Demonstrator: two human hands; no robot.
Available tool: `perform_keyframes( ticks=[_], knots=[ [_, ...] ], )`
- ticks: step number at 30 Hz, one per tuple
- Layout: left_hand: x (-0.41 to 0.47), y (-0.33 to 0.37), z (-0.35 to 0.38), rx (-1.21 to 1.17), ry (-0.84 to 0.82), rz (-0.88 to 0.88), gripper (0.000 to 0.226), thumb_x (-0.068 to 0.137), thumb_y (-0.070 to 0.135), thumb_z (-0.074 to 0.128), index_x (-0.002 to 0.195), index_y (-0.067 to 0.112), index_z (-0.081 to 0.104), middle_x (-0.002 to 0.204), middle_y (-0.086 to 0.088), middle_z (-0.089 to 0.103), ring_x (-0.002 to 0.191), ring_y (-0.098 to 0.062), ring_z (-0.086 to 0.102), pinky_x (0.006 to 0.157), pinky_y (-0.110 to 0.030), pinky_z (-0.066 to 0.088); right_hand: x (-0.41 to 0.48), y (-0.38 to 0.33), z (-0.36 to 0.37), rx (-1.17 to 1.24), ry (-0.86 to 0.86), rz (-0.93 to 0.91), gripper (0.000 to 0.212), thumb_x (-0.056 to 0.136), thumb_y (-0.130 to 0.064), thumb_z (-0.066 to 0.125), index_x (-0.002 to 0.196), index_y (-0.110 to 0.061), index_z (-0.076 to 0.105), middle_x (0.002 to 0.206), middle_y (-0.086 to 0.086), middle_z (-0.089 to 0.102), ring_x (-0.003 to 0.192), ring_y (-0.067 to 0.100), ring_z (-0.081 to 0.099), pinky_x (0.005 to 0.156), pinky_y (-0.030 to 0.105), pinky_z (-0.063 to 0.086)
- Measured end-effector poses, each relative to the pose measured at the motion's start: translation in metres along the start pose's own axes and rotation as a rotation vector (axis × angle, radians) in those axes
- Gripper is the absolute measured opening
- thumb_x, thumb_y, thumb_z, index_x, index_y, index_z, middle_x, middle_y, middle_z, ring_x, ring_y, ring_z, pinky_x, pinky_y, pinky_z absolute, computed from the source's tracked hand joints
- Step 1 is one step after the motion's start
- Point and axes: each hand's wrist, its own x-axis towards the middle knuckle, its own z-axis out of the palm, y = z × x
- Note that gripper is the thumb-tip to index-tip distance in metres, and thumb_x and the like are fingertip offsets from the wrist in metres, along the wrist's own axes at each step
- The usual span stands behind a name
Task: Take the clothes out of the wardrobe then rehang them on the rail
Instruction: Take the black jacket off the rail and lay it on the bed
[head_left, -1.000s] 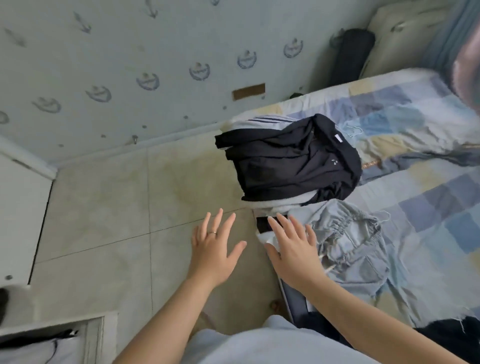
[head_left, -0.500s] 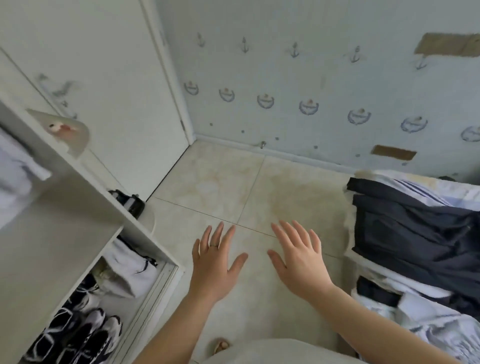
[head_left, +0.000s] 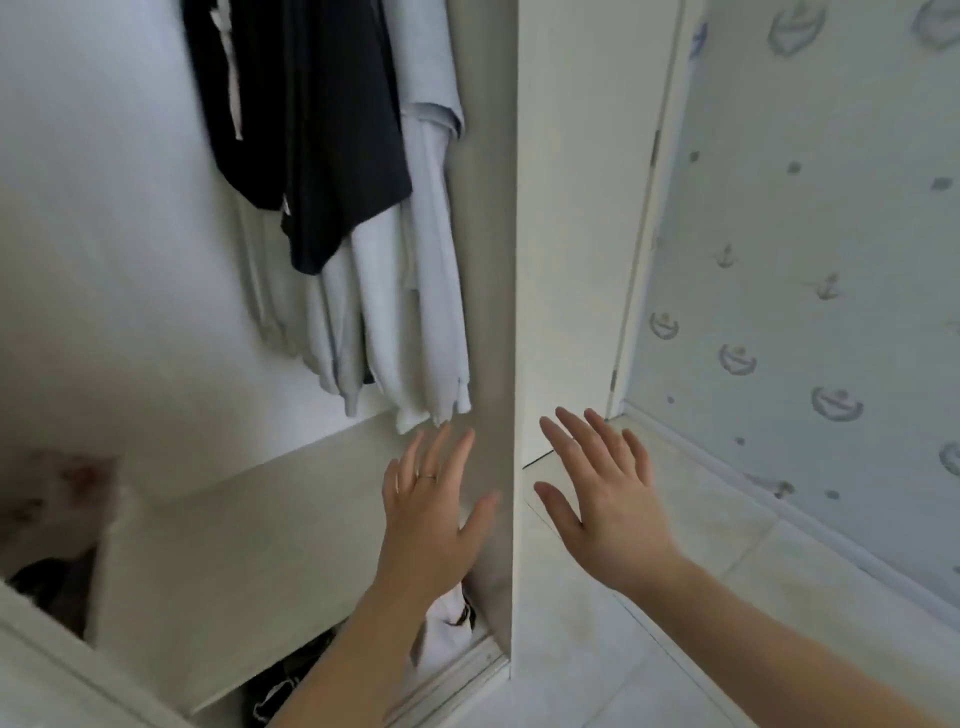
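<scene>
Inside the open white wardrobe (head_left: 511, 260) hang a black garment (head_left: 322, 130) and, beside it, pale blue-grey clothes (head_left: 410, 312) that reach down near the shelf. The rail itself is out of view above. My left hand (head_left: 436, 514), with a ring on one finger, is open with fingers spread just below the hem of the pale clothes, not touching them. My right hand (head_left: 602, 493) is open too, held in front of the wardrobe's right side panel. Neither hand holds anything.
A white shelf (head_left: 260, 545) runs under the hanging clothes. Below it lie dark shoes (head_left: 291, 675) and a white item (head_left: 447, 623). A closed white door (head_left: 587, 208), patterned pale blue wallpaper (head_left: 805, 260) and tiled floor (head_left: 701, 597) are on the right.
My view has swung left from the bed with its pile of clothes, across the floor, to the wardrobe. Both hands stay open and empty in front of me.
</scene>
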Motion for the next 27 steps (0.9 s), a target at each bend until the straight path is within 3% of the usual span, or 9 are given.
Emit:
perform_keyframes(
  ticks=[5, 14, 20, 27],
  knots=[
    [0.066, -0.02, -0.08, 0.055, 0.242, 0.037, 0.067, 0.094, 0.065, 0.035, 0.154, 0.04, 0.018, 0.164, 0.016, 0.011, 0.151, -0.009, -0.004, 0.12, -0.041, 0.004, 0.105, -0.043, -0.033, 0.031, 0.147, -0.2, 0.057, 0.099, -0.049, 0.036, 0.151, -0.025, 0.033, 0.155, -0.003, 0.035, 0.145, 0.025, 0.027, 0.115, 0.052, 0.022],
    [0.206, -0.044, -0.226, 0.267, 0.563, 0.134, 0.07, 0.094, 0.063, 0.033, 0.157, 0.036, 0.016, 0.165, 0.013, 0.007, 0.152, -0.014, 0.0, 0.121, -0.05, 0.014, 0.284, -0.101, -0.11, 0.008, 0.437, -0.44, 0.058, 0.099, -0.05, 0.034, 0.151, -0.026, 0.033, 0.156, -0.007, 0.033, 0.146, 0.021, 0.026, 0.115, 0.046, 0.025],
    [0.303, -0.057, -0.312, 0.319, 0.663, 0.09, 0.074, 0.09, 0.07, 0.022, 0.156, 0.039, 0.01, 0.165, 0.012, 0.004, 0.151, -0.012, -0.006, 0.123, -0.044, 0.007, 0.398, -0.138, -0.167, -0.06, 0.622, -0.538, 0.057, 0.096, -0.05, 0.036, 0.148, -0.026, 0.039, 0.151, -0.008, 0.041, 0.143, 0.019, 0.031, 0.113, 0.044, 0.027],
    [0.396, -0.07, -0.381, 0.231, 0.71, 0.04, 0.067, 0.095, 0.062, 0.035, 0.155, 0.04, 0.014, 0.164, 0.014, 0.009, 0.151, -0.01, -0.003, 0.12, -0.039, 0.005, 0.497, -0.169, -0.215, -0.137, 0.742, -0.517, 0.057, 0.092, -0.051, 0.036, 0.143, -0.026, 0.045, 0.143, -0.011, 0.049, 0.135, 0.016, 0.04, 0.105, 0.04, 0.031]
  ],
)
